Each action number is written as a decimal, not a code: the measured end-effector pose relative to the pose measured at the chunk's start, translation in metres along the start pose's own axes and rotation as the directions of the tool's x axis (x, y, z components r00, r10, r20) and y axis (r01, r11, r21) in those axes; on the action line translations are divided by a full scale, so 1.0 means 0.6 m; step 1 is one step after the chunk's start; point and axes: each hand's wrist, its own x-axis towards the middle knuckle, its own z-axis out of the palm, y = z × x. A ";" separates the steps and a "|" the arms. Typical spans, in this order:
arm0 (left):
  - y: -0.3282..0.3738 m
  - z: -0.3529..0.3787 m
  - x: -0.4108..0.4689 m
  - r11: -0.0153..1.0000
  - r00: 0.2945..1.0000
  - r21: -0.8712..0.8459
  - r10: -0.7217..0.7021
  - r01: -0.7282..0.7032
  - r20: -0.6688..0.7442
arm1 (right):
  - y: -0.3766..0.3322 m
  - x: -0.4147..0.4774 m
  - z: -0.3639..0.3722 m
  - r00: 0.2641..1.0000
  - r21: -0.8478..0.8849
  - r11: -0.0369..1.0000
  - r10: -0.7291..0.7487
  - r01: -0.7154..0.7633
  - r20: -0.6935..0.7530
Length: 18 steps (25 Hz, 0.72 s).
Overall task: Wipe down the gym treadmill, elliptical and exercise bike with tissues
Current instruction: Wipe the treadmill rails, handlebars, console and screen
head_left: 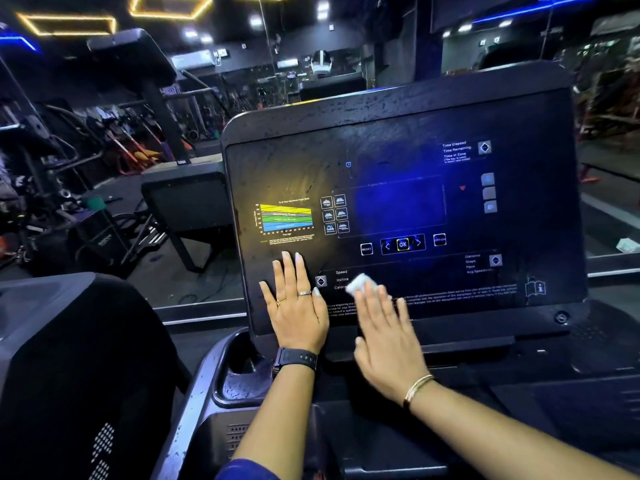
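Observation:
A black treadmill console panel [398, 161] fills the middle of the view, with a coloured heart-rate chart [285, 216] and an OK button [402, 244]. My left hand [298, 306] lies flat on the lower left of the panel, fingers spread, holding nothing. My right hand [388, 337] presses a white tissue [358, 284] against the panel's lower middle, near the Speed and Incline labels. The tissue shows only past my fingertips. My right hand is blurred.
A cup holder [239, 379] sits in the treadmill deck below my left hand. Another black machine [69, 358] stands close on the left. A second console [190, 199] and weight racks are behind. A white crumpled tissue [627, 244] lies at the far right.

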 end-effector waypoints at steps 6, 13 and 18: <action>0.011 0.007 -0.002 1.000 1.000 0.012 0.028 -0.028 -0.006 | 0.057 0.145 -0.057 0.993 -0.122 0.987 -0.112 0.106 -0.045; 0.012 0.010 -0.004 0.999 1.000 0.040 0.026 -0.026 -0.009 | 0.019 0.009 -0.018 0.999 0.015 0.999 0.046 -0.046 -0.003; 0.011 0.011 -0.004 0.999 0.999 0.039 0.030 -0.029 -0.017 | 0.035 0.082 -0.035 0.964 -0.094 0.960 -0.265 0.265 0.014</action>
